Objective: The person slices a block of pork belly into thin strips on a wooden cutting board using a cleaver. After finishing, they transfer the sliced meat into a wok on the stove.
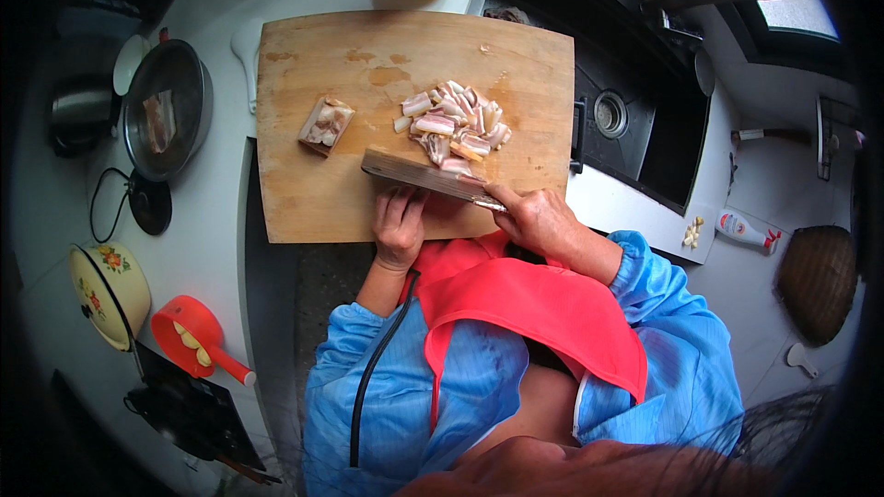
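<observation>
My right hand (542, 217) grips the handle end of a broad cleaver (428, 176), which is held over the near part of a wooden cutting board (311, 200). My left hand (399, 226) has its fingers curled by the near side of the blade. The blade hides the fingertips and whatever may lie beneath them. Just beyond the cleaver is a heap of sliced fatty pork (452, 114), with some slices right against the blade. A separate uncut block of pork (328, 124) sits to the left on the board.
A metal pan (200, 131) holding a piece of meat stands left, above a red colander (183, 317) and a floral enamel pot (114, 290). A white spoon (247, 72) lies beside the board. The black sink (649, 145) is at right; garlic cloves (693, 231) lie near its corner.
</observation>
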Available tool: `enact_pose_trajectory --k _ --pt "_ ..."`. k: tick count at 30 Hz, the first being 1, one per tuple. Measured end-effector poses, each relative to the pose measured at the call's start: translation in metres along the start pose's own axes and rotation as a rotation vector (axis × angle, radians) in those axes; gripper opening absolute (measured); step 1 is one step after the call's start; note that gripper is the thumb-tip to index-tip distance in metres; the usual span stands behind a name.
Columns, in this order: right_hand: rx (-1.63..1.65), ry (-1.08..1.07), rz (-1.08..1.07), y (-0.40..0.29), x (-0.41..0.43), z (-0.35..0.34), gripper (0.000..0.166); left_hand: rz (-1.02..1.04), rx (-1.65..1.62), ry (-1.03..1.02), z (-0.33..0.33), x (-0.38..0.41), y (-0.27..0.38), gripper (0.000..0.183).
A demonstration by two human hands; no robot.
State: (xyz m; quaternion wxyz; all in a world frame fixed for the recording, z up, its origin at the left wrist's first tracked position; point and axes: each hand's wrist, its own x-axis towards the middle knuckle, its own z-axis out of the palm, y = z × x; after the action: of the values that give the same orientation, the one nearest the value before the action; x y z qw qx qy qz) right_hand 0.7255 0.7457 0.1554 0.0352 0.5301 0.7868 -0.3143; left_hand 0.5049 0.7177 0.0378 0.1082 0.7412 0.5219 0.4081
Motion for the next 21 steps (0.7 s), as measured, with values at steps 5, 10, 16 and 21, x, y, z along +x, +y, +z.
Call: enact_pose_trajectory --k 5,10,16,21 --pt "0.060 -0.113 0.048 -0.021 -0.012 -0.022 0.045 0.042 0.035 0.058 0.005 -0.007 -0.003 0.026" --pt "0.110 -0.201 0.109 -0.022 -0.026 -0.031 0.043 -0.018 -0.012 0.026 0.006 -0.007 -0.002 0.020" --pt "0.095 -0.153 0.058 -0.026 -0.003 -0.009 0.040 -0.045 0.007 0.033 0.006 -0.011 -0.004 0.021" --pt "0.000 -0.116 -0.030 -0.043 0.039 0.006 0.030 -0.062 0.014 0.028 0.007 -0.011 -0.004 0.025"
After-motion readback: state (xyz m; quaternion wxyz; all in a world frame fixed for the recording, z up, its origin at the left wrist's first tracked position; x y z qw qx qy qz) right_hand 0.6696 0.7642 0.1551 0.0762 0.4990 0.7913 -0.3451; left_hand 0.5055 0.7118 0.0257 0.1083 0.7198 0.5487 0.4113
